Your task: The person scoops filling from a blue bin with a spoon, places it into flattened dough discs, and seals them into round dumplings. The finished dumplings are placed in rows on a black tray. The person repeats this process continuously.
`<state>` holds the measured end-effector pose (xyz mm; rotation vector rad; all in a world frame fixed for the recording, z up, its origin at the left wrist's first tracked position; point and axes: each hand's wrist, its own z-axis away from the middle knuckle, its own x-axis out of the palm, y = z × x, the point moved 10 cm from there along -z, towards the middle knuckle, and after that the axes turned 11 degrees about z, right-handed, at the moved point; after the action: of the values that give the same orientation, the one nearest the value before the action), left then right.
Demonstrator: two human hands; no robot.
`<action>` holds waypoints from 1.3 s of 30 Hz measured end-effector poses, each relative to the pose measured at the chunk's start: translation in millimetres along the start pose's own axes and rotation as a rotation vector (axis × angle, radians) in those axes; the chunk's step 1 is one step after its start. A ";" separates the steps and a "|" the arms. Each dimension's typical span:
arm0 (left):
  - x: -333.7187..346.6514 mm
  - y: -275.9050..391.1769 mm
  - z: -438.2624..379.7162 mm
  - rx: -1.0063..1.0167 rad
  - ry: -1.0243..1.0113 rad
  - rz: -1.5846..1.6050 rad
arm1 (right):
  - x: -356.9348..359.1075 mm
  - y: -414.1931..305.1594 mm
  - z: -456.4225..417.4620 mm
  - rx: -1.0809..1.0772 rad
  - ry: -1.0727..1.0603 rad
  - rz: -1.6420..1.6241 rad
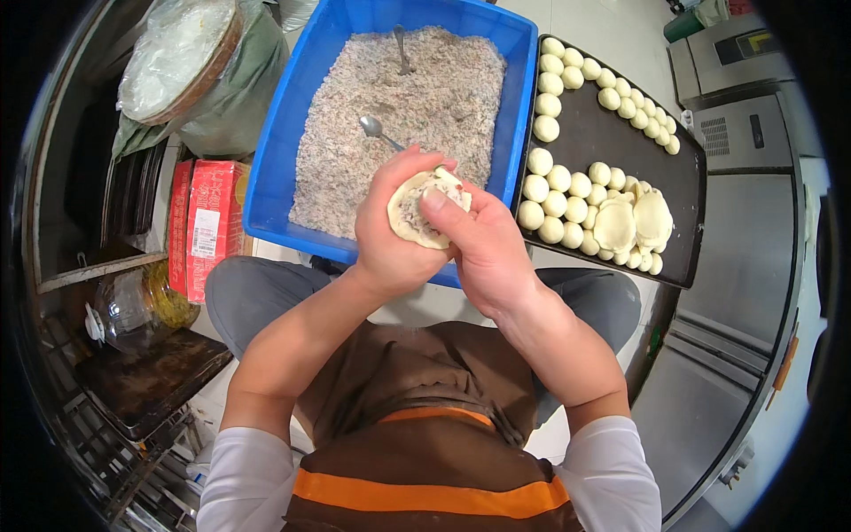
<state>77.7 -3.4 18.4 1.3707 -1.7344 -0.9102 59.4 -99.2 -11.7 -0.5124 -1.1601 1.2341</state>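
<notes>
A round dough wrapper [403, 211] with crumbly filling in its middle lies cupped in my left hand [385, 256]. My right hand [488, 246] grips the wrapper's right edge, its thumb pressed onto the filling. Both hands are above the near rim of a blue plastic tub [266, 193]. Pale crumbly filling [425, 93] with darker specks fills much of the tub. One metal spoon [372, 126] lies on the filling, its handle partly hidden behind my hands. A second spoon [401, 50] is stuck in farther back.
At right, a dark baking tray [598, 133] holds many dough balls [550, 229] and several flattened wrappers [615, 226]. A red carton [216, 226] and a clear plastic jug [129, 309] stand at left. Farther right is a stainless-steel cabinet [731, 246].
</notes>
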 end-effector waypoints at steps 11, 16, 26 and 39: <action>-2.6 8.1 3.8 0.295 0.061 -0.156 | -2.2 -25.2 -5.6 -0.078 0.045 0.891; 3.2 21.4 -0.5 0.341 0.017 -0.174 | -9.3 -13.7 -6.7 -0.046 0.082 0.294; 7.7 29.8 -5.8 0.273 -0.021 -0.233 | -15.4 -7.0 -11.5 0.015 -0.061 0.147; 15.5 12.7 -18.5 0.173 -0.231 -0.240 | -14.5 -3.6 -19.5 -0.028 -0.055 0.172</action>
<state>85.5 -18.0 40.1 1.6693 -1.8838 -1.1067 79.6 -108.4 -22.0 -0.6121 -1.2008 1.3883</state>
